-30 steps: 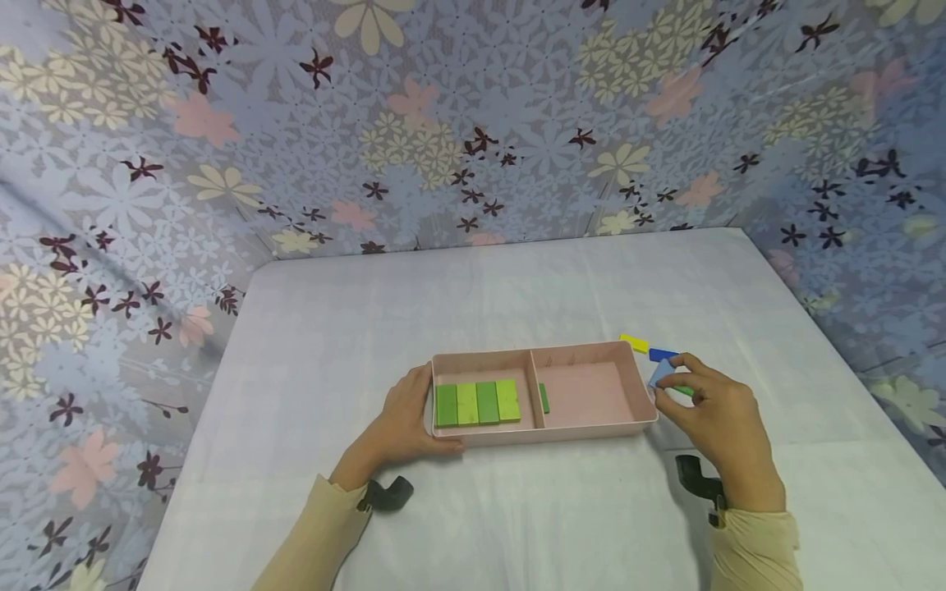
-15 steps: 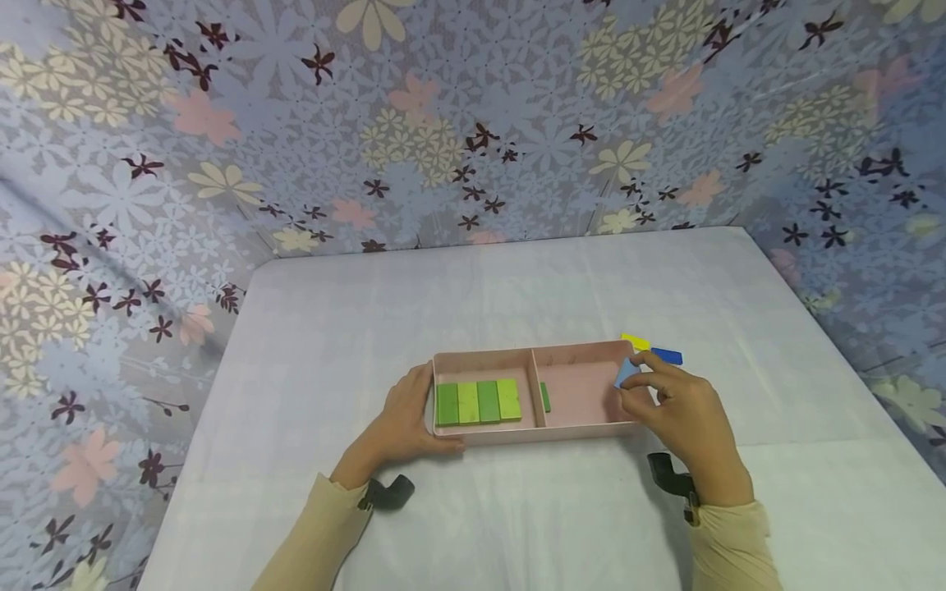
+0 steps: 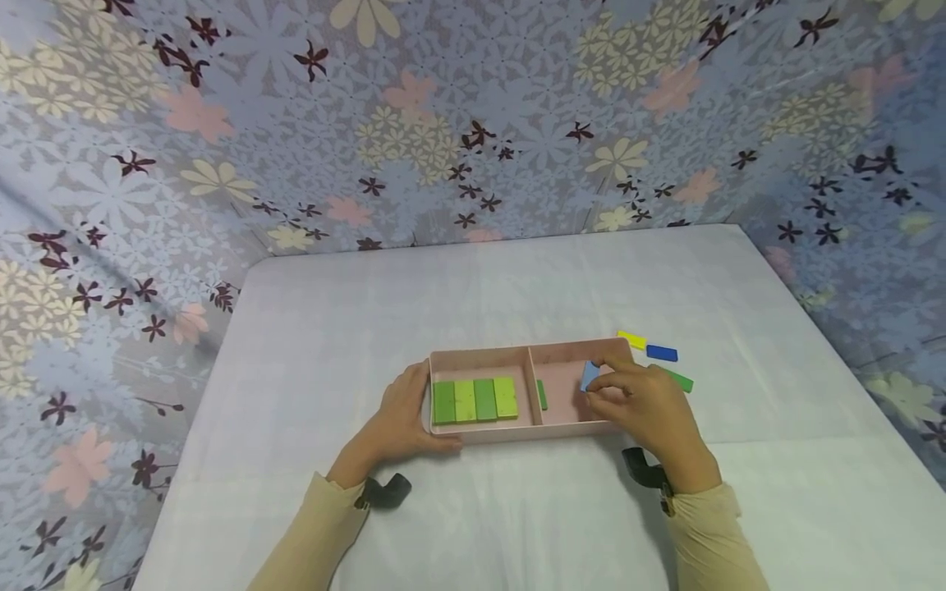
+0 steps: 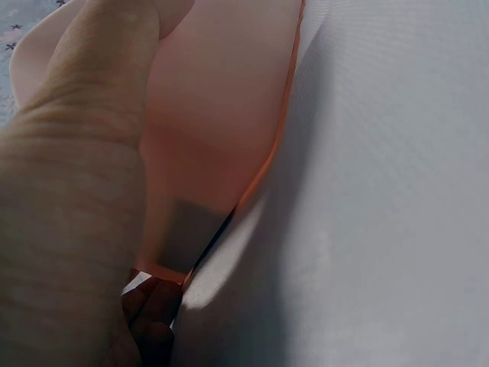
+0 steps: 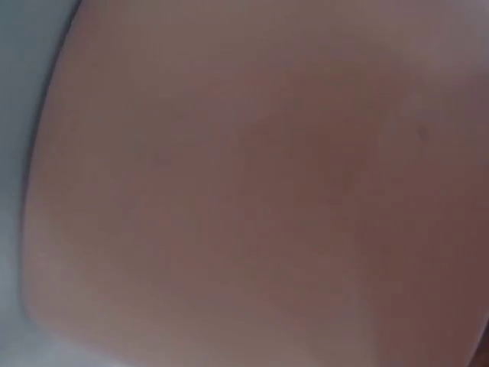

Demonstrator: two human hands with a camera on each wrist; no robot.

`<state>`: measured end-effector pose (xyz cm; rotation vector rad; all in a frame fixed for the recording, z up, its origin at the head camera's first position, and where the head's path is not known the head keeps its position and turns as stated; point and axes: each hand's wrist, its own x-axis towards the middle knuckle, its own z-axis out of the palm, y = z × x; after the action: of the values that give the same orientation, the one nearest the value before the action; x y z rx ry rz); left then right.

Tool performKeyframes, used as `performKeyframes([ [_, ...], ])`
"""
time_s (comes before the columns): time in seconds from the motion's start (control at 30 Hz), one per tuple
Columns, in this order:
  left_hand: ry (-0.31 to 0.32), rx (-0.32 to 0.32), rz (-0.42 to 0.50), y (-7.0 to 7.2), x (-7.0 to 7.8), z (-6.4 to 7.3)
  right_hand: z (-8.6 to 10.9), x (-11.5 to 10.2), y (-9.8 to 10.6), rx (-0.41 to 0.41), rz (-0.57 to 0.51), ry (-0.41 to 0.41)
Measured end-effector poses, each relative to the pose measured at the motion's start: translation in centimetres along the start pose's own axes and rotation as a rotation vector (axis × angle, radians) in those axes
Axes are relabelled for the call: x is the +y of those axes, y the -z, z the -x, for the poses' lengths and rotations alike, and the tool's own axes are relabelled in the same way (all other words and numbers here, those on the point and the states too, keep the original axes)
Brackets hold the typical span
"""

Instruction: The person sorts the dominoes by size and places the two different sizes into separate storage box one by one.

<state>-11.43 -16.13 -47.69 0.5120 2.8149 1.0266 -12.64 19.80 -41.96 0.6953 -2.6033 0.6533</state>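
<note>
A long pink box [image 3: 480, 437] with a divider lies on the white-covered table. Its left compartment holds a row of green and yellow-green blocks [image 3: 475, 400]; a narrow green block [image 3: 542, 395] stands against the divider in the right one. My left hand [image 3: 402, 414] grips the box's left end, thumb along the front wall, as the left wrist view also shows with the thumb [image 4: 84, 153]. Over the right compartment, my right hand [image 3: 650, 406] pinches a light blue block [image 3: 590, 375] between thumb and fingers. The right wrist view has only the blurred pink box wall [image 5: 229, 191].
Beyond the box's right end lie a yellow block [image 3: 631, 340], a dark blue block [image 3: 662, 353] and a green block [image 3: 678, 379], the last partly behind my right hand. A floral curtain [image 3: 473, 123] hangs past the table's back edge.
My right hand has carried the light blue block leftward from outside the box's right end to over the right compartment. My left hand has stayed on the box.
</note>
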Motion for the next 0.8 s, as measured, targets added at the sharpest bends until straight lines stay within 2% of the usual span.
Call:
performKeyframes([
  [0.17, 0.002, -0.008, 0.006, 0.1, -0.1, 0.0, -1.0, -0.7, -0.6, -0.102, -0.048, -0.007],
  [0.37, 0.003, -0.022, -0.006, 0.0, -0.2, -0.1, -2.0, -1.3, -1.0, -0.218, -0.048, -0.022],
  [0.63, -0.004, -0.022, -0.026, 0.0, -0.3, 0.0, -3.2, -1.7, -1.8, -0.298, -0.100, 0.037],
  [0.8, -0.007, -0.018, -0.018, 0.2, -0.2, 0.0, -3.5, -2.0, -2.1, -0.349, -0.106, -0.044],
])
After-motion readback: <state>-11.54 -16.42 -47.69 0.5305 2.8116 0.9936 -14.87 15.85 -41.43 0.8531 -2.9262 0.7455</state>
